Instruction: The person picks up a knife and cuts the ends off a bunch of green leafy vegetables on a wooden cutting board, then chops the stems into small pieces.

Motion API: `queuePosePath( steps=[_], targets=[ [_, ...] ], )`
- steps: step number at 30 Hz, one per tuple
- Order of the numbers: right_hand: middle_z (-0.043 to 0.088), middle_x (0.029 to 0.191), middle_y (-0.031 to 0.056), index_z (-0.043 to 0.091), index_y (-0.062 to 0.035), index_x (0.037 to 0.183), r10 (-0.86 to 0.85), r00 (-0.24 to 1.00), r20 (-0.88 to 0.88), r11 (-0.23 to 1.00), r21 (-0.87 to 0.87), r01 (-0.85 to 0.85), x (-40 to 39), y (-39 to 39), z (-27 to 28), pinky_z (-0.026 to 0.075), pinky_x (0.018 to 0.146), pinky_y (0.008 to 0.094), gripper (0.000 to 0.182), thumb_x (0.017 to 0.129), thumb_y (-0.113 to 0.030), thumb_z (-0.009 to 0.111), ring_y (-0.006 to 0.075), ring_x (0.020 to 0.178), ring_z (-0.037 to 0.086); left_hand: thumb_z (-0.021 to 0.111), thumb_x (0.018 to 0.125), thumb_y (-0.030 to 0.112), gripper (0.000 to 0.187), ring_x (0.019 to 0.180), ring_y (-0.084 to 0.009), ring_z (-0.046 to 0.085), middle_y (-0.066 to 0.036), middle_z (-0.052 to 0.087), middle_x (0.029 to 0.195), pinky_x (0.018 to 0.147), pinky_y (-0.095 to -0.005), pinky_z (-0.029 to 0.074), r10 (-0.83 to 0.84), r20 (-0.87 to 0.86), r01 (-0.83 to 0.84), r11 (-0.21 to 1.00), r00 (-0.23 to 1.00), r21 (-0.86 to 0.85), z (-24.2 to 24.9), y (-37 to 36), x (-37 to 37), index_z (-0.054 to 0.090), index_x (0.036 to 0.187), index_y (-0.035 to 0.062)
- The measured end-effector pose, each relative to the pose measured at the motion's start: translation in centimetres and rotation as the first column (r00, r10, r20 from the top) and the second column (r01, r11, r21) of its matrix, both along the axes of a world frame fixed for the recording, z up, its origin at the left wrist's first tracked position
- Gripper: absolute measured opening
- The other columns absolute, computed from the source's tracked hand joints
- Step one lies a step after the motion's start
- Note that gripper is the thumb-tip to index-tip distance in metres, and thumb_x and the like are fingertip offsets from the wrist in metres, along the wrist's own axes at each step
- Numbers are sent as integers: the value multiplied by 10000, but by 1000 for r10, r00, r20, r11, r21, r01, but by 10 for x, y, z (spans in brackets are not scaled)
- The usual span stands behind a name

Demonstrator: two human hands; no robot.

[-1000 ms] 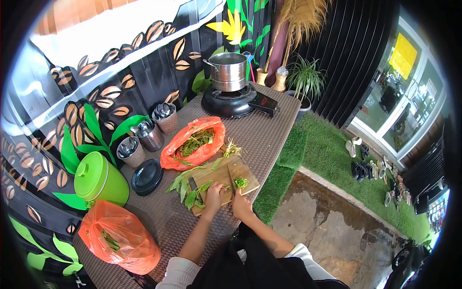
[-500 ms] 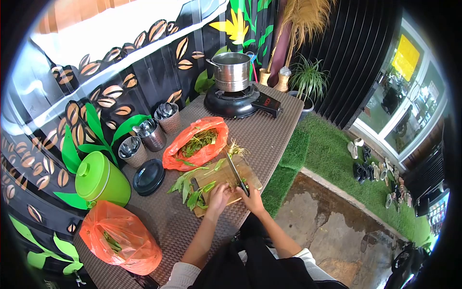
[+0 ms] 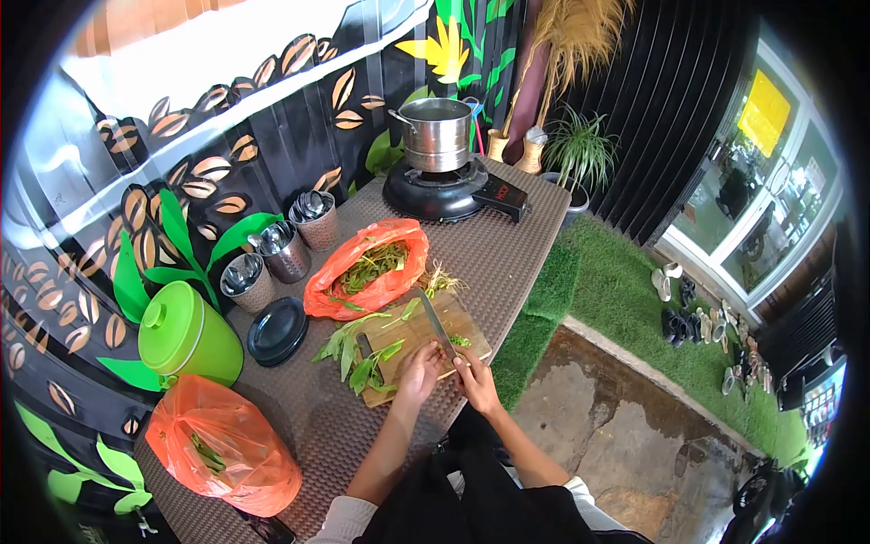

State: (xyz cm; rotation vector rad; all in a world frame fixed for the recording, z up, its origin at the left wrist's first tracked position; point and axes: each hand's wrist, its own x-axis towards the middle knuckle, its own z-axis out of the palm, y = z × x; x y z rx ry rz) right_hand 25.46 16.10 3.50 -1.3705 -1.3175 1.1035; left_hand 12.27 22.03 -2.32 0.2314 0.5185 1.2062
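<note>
My right hand (image 3: 478,383) grips a knife (image 3: 434,317) by its handle, the blade pointing away from me above the wooden cutting board (image 3: 460,324). Close beside it, my left hand (image 3: 420,370) is closed around leafy green stems, partly hidden by the fingers. Long-leaved greens (image 3: 365,372) spread over the board's left side. A small heap of cut green pieces (image 3: 459,341) lies on the board near the knife. Pale root ends (image 3: 442,280) rest at the board's far edge, beside an open orange plastic bag (image 3: 317,295) of greens.
A steel pot (image 3: 436,150) sits on a black portable stove (image 3: 426,201) at the table's far end. Cutlery cups (image 3: 246,283), dark plates (image 3: 277,331) and a green lidded container (image 3: 201,340) line the wall side. Another orange bag (image 3: 245,453) stands at near left.
My right hand has shifted slightly up and tilted the knife, its blade moving left. More of the cut green pieces shows on the board. My left hand has turned slightly.
</note>
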Motion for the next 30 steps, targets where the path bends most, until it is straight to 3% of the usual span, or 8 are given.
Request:
queuePosePath(
  steps=[4, 6, 9, 12, 19, 26, 28, 30],
  targets=[
    [450, 509, -8, 499, -68, 1252, 18, 1000, -20, 999, 48, -17, 0, -1, -4, 333, 420, 238, 349, 957, -253, 470, 64, 432, 412, 605, 863, 93, 131, 872, -164, 569, -61, 610, 948, 798, -283, 473, -58, 27, 58, 998, 998, 6, -1, -2, 0, 587, 975, 26],
    [444, 508, -4, 511, -74, 1247, 22, 999, -42, 999, 48, -20, 0, -2, -4, 338, 432, 247, 346, 955, -254, 471, 70, 438, 413, 534, 910, 151, 217, 974, -176, 529, -70, 563, 1018, 877, -323, 424, -95, 13, 94, 994, 995, 59, 0, -3, 1, 514, 1078, 15],
    [432, 506, -7, 507, -61, 1250, 35, 993, -113, 999, 33, -31, 1, -3, -2, 335, 428, 244, 345, 963, -247, 455, 68, 434, 401, 520, 924, 165, 245, 1012, -188, 524, -79, 551, 1052, 899, -334, 420, -91, 28, 90, 995, 995, 52, 1, -3, 5, 493, 1111, 9],
    [428, 504, -14, 490, -39, 1258, 36, 987, -159, 999, 20, -33, 3, -4, -3, 323, 408, 233, 349, 976, -237, 434, 60, 420, 382, 613, 875, 144, 196, 959, -151, 534, -58, 590, 1017, 898, -291, 421, -123, 103, 121, 992, 987, 17, 2, -4, 6, 571, 1037, 43],
    [440, 510, -12, 498, -40, 1248, -19, 999, -41, 996, 86, 22, 5, -3, -10, 327, 411, 226, 338, 973, -228, 442, 56, 428, 397, 579, 907, 165, 222, 966, -141, 523, -58, 581, 1064, 895, -281, 426, -101, 97, 92, 992, 990, 88, 1, -7, 8, 575, 1082, 28],
    [446, 520, -1, 532, -63, 1236, -19, 999, -48, 998, 63, 22, 5, -6, -2, 351, 450, 253, 344, 950, -249, 484, 73, 464, 415, 562, 912, 138, 190, 929, -149, 554, -54, 604, 1001, 859, -268, 453, -67, 123, 58, 996, 990, 74, 8, -11, 11, 593, 1059, 22],
    [445, 516, -4, 527, -67, 1237, -21, 992, -125, 999, 34, 26, 5, -6, -6, 343, 441, 247, 340, 951, -245, 484, 67, 455, 411, 561, 911, 118, 176, 926, -154, 563, -55, 608, 994, 858, -270, 457, -38, 132, 32, 998, 991, 46, 15, -13, 12, 595, 1052, 17],
    [445, 514, -6, 523, -61, 1238, -19, 992, -126, 999, 42, 24, 6, -4, -7, 339, 436, 245, 341, 953, -244, 480, 64, 451, 408, 557, 909, 91, 203, 963, -158, 560, -66, 603, 1040, 894, -292, 451, -43, 83, 31, 989, 996, 141, 9, -11, 15, 580, 1092, 4]
  ],
)
